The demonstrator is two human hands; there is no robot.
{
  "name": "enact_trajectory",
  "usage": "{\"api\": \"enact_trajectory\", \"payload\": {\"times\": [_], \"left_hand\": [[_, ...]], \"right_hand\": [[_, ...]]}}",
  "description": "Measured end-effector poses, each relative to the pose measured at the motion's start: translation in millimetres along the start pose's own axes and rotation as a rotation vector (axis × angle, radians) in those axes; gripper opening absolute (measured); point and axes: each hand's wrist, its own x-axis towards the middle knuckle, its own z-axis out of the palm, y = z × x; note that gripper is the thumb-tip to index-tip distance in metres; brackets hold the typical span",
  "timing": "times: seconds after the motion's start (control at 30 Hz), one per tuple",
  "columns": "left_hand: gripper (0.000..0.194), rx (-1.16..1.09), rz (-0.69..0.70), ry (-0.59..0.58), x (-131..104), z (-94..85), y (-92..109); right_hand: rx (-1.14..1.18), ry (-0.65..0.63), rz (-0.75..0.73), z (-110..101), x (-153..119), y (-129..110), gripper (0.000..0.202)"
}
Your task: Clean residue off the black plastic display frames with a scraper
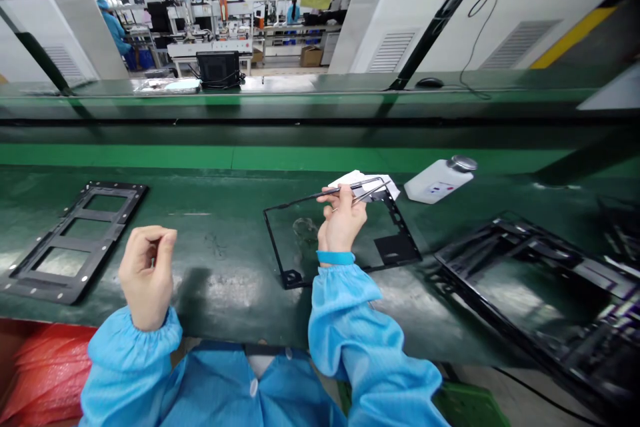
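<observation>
My right hand (343,223) is closed around metal tweezers (371,192), whose arms point to the upper right. It hovers over a thin black rectangular frame (277,247), whose far rail runs by my fingers; whether they touch it I cannot tell. A black patch (395,250) sits in that frame's right corner. White paper or cloth (353,178) lies by the frame's far edge. My left hand (149,273) is raised above the table's near side, thumb and fingers pinched together; anything between them is hidden. Left of it lies a thicker black panel (107,243) with three openings.
A white bottle with a metal cap (440,179) leans beyond the frame. Stacked black frames (530,280) crowd the right side. Red plastic wrapping (50,373) is in a box below the left table edge. A shelf (310,107) spans the back; people work far behind.
</observation>
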Motion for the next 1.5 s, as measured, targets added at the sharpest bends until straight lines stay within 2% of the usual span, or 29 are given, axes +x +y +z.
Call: {"api": "enact_trajectory", "payload": {"times": [0.07, 0.13, 0.23, 0.3, 0.37, 0.4, 0.53, 0.63, 0.7, 0.77, 0.97, 1.07, 1.13, 1.2, 1.33, 1.5], "left_hand": [[0.017, -0.108, -0.068, 0.059, 4, 1.1, 1], [0.018, -0.325, -0.177, -0.007, 8, 5.5, 6], [0.020, -0.628, -0.344, -0.288, 7, 18.9, 19], [0.020, -0.672, -0.387, -0.495, 4, 32.6, 25], [0.021, -0.532, -0.336, -0.630, 0, 48.9, 25], [0.021, -0.394, -0.271, -0.659, -2, 57.6, 23], [0.025, 0.189, 0.042, -0.691, -5, 88.2, 9], [0.022, 0.283, 0.093, -0.757, -3, 101.7, 3], [0.025, 0.244, 0.080, -0.756, -1, 105.8, 4], [0.027, 0.174, 0.057, -0.720, -1, 107.5, 7], [0.026, 0.021, 0.021, -0.659, -8, 110.2, 18], [0.028, 0.017, 0.020, -0.653, -11, 111.1, 21], [0.027, 0.031, 0.025, -0.650, -11, 110.6, 22], [0.025, 0.028, 0.039, -0.643, -12, 108.8, 24], [0.025, -0.039, 0.047, -0.584, -14, 99.7, 28], [0.025, -0.128, -0.016, -0.491, -18, 78.0, 31]], "right_hand": [[0.010, 0.034, -0.007, -1, 1, 0, 0.034], [0.011, 0.048, -0.010, -1, 0, 0, 0.034], [-0.009, 0.054, -0.010, 1, -2, -1, 0.036], [-0.029, 0.065, -0.014, 1, -2, -1, 0.038], [-0.036, 0.073, -0.019, 1, -3, -1, 0.039], [-0.030, 0.073, -0.022, 1, -3, -1, 0.039], [-0.010, 0.063, -0.041, 2, -4, -4, 0.039], [-0.011, 0.069, -0.046, 3, -6, -6, 0.039], [0.013, 0.055, -0.041, 4, -9, -7, 0.040], [0.035, -0.032, -0.005, 6, -15, -7, 0.043], [-0.066, -0.628, 0.212, 14, -43, -7, 0.039], [-0.121, -0.765, 0.242, 15, -49, -8, 0.031], [-0.149, -0.788, 0.234, 14, -49, -8, 0.024], [-0.136, -0.753, 0.216, 14, -47, -8, 0.023], [-0.072, -0.581, 0.192, 14, -40, -5, 0.024], [-0.024, -0.402, 0.141, 11, -30, 1, 0.025]]}}
